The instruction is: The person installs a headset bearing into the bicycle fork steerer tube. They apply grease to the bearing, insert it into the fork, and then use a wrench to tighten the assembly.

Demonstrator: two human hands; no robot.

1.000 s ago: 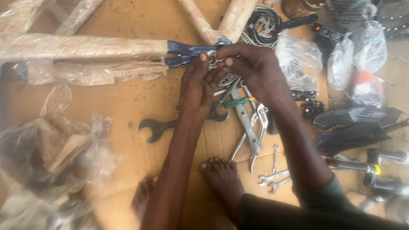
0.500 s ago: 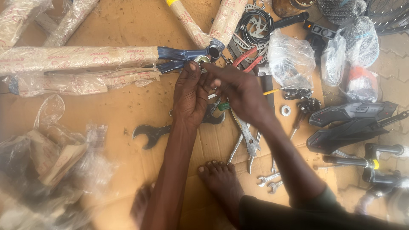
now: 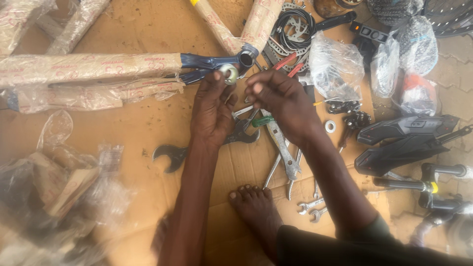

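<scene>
My left hand (image 3: 212,111) holds a small round metal ring part (image 3: 229,73) between thumb and fingers, just in front of the blue bicycle frame (image 3: 212,63), whose tubes are wrapped in brown paper. My right hand (image 3: 281,101) hovers right beside it with the fingers curled; nothing shows clearly in it. Under both hands lie a large dark open-ended wrench (image 3: 170,155) and an adjustable spanner (image 3: 283,148) on the cardboard (image 3: 133,123).
Small spanners (image 3: 310,204) lie near my bare foot (image 3: 256,209). Clear plastic bags of parts (image 3: 335,66), black mudguards (image 3: 404,140), coiled cables (image 3: 293,24), a washer (image 3: 330,126) and crumpled plastic wrap (image 3: 59,197) surround the work area.
The hands have come apart slightly; the left hand now lifts the round ring part into plain sight by the frame's end. The view has shifted down a little.
</scene>
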